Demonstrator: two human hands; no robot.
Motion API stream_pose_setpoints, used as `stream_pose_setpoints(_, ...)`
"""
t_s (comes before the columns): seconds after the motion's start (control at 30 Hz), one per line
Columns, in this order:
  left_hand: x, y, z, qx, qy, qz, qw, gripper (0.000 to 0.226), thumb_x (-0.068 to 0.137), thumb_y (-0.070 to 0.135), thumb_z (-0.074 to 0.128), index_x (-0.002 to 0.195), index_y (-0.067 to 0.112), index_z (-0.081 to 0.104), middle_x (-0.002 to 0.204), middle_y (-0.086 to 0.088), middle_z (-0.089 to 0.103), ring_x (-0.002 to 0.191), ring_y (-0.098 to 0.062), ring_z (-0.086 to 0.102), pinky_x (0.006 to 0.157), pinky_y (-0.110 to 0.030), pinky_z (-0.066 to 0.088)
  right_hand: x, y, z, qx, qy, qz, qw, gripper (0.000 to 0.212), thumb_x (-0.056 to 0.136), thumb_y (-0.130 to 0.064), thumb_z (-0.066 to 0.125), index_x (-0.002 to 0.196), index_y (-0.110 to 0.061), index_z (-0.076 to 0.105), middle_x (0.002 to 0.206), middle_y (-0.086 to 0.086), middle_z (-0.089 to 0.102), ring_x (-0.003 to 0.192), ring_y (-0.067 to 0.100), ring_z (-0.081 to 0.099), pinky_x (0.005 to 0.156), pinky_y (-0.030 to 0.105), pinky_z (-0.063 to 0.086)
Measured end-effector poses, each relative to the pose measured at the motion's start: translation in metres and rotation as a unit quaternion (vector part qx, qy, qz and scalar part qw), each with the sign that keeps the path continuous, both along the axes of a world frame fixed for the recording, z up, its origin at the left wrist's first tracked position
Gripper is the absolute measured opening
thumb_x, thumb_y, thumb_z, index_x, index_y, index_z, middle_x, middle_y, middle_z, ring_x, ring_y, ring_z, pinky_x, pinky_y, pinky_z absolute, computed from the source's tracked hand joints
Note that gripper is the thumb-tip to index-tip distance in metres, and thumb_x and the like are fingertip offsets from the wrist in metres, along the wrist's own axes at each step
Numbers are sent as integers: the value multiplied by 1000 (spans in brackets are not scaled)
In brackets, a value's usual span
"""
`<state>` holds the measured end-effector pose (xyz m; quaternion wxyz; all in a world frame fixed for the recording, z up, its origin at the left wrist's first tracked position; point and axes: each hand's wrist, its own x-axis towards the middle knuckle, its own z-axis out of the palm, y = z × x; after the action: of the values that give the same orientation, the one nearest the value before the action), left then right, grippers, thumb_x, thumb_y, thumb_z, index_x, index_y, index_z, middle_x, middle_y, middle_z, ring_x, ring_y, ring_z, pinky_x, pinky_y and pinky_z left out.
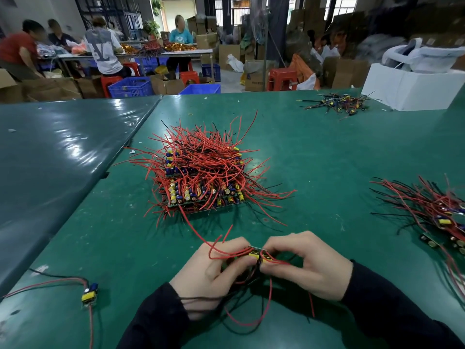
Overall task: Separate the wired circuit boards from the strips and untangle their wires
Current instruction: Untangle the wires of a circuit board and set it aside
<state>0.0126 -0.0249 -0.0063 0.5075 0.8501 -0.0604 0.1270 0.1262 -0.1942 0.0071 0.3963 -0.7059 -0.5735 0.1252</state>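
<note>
Green table in a busy workshop. Near its front edge, the left hand and right hand pinch a small circuit board. Snapping cleanly likely means gripping close beside the break, keeping its red wires clear of the big pile.

A factory workshop: green worktables, stacked cartons, seated workers.

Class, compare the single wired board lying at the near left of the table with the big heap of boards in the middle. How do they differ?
The single board lies alone, its few wires spread flat; the heap stacks many boards under a dense tangle. The single board is already separated; the heap's boards look joined in strips. Both have red and black wires and yellow parts.
</note>
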Motion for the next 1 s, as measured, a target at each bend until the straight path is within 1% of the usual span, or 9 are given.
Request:
stream_pose_setpoints(0.2,-7,-2,6,-116,56,-94,987,30,95,27,49,81,1,56,68,-9,59,58,-14,53,56,-24,44,-3,-7,8,-20,139,63,988,11,90,-20,61,79,-19,63,73,-12,61,68,-1,51,68,16,41)
stream_pose_setpoints(0.37,-10,-3,9,-216,83,-150,961,38,89,45,56,85,7,56,70,-2,63,56,-13,56,54,-22,47,-6,-6,9,-11,225,95,970,9,89,-14,57,84,-20,61,74,-11,60,69,1,50,69,16,40)
stream_pose_setpoints(0.53,-9,-3,12,-273,77,-202,937,24,93,41,52,89,19,61,75,5,66,59,-9,58,56,-17,47,-7,-6,11,11,318,129,939,35,85,-45,62,86,-10,60,75,5,58,69,13,52,68,24,42)
stream_pose_setpoints(0.63,-6,-5,10,-280,77,-206,934,20,94,37,52,88,22,63,75,7,67,57,-7,59,53,-15,47,-3,-8,16,-2,325,122,938,40,83,-48,64,76,-10,61,71,5,57,66,13,49,66,24,39)
stream_pose_setpoints(0.73,1,-5,1,-270,108,-56,955,24,92,31,56,76,15,63,64,-5,65,49,-17,56,45,-22,46,9,-15,16,-8,248,35,968,27,86,-30,64,68,-10,66,65,1,63,64,8,54,66,22,44)
stream_pose_setpoints(0.83,4,2,-7,-153,48,151,975,27,92,23,56,73,5,60,59,-4,58,51,-21,53,45,-31,43,20,-20,13,-35,-7,-131,991,40,85,-52,59,76,-16,72,71,-3,68,68,7,60,71,28,47)
stream_pose_setpoints(0.9,3,6,-6,-64,-7,212,975,23,92,21,56,73,7,60,61,-6,59,50,-18,58,45,-34,48,25,-21,9,-164,-240,-199,936,56,83,-69,34,93,-28,71,87,-13,67,87,6,58,82,28,40)
stream_pose_setpoints(0.93,2,6,-5,-33,-28,225,973,20,91,20,58,73,10,61,62,-7,60,50,-17,60,45,-34,50,28,-23,6,-216,-297,-218,904,57,84,-70,30,107,-34,66,101,-17,64,99,5,54,88,28,35)
stream_pose_setpoints(1.0,2,6,-3,17,-60,252,966,11,88,17,63,77,17,64,61,-4,60,52,-13,60,48,-25,50,31,-25,1,-228,-293,-242,897,62,83,-66,42,136,-33,45,130,-17,49,119,7,43,98,28,27)
